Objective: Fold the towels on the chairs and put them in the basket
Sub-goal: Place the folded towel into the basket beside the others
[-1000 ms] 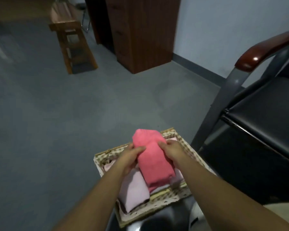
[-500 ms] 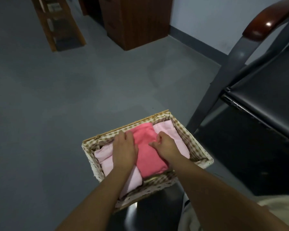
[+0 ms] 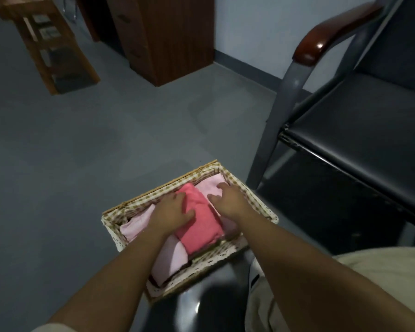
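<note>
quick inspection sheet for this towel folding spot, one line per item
surface: grey floor
job's things: basket holds a folded red towel between pale pink towels
clutter: nothing seen
hands: left hand flat on the red towel; right hand spread over the pale pink towels, contact unclear
cables: nothing seen
surroundings: black chair at right; wooden cabinet and wooden stool behind

Bare forearms (image 3: 120, 267) lead to the left hand (image 3: 170, 212) and right hand (image 3: 228, 200); a pale beige sleeve (image 3: 55, 328) edges the left arm; beige clothing (image 3: 381, 264) shows at lower right.
</note>
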Tool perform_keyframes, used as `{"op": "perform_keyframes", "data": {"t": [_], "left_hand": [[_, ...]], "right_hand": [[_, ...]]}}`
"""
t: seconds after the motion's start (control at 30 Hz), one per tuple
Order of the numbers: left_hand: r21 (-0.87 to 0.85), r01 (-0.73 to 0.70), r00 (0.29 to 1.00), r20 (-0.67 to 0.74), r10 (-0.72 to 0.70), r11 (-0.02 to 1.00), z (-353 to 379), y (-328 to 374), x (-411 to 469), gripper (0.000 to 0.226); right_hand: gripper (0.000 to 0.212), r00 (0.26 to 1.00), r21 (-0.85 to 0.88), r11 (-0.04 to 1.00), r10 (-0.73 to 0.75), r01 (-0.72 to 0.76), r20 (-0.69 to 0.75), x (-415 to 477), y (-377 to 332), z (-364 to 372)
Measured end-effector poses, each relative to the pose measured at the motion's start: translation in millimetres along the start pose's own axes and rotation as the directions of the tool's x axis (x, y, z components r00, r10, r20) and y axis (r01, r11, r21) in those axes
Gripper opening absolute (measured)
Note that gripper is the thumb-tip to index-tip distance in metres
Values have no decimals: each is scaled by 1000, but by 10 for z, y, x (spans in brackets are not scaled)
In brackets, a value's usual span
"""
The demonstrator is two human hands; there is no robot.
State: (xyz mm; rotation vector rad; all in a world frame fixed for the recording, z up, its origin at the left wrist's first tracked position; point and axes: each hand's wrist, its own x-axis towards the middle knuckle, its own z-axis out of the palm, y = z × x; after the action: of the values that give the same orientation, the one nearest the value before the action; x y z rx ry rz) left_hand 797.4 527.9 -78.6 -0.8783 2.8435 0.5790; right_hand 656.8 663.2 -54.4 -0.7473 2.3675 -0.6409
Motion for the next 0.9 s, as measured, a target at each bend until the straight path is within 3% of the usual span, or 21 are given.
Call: {"op": "perform_keyframes", "data": {"t": [0.17,0.27,0.47,0.63,0.9], "left_hand": [[-52,-151,974,-177,140,987,-890,491,252,69],[-75,-191,946,-281,163,979,-1485,1006,426,48],[-37,-428,842,-380,384,903,-2169,2453,585,42],[-33,-579,772,-346,534,815,-2020,3801,581,38],[-158,-702,710,-77,700,695,-928,5663,509,30]], "right_hand": [[59,973,-41,995,-94,87,-211,-103,-339,-1018],[63,929,-65,992,-121,105,-351,-292,-401,-1822],[64,810,-66,997,-65,33,-583,-997,68,-3309],[63,726,-122,985,4,-120,-688,-1676,941,-3969],[50,579,61,934,268,-351,-770,-2327,2619,-4323]]}}
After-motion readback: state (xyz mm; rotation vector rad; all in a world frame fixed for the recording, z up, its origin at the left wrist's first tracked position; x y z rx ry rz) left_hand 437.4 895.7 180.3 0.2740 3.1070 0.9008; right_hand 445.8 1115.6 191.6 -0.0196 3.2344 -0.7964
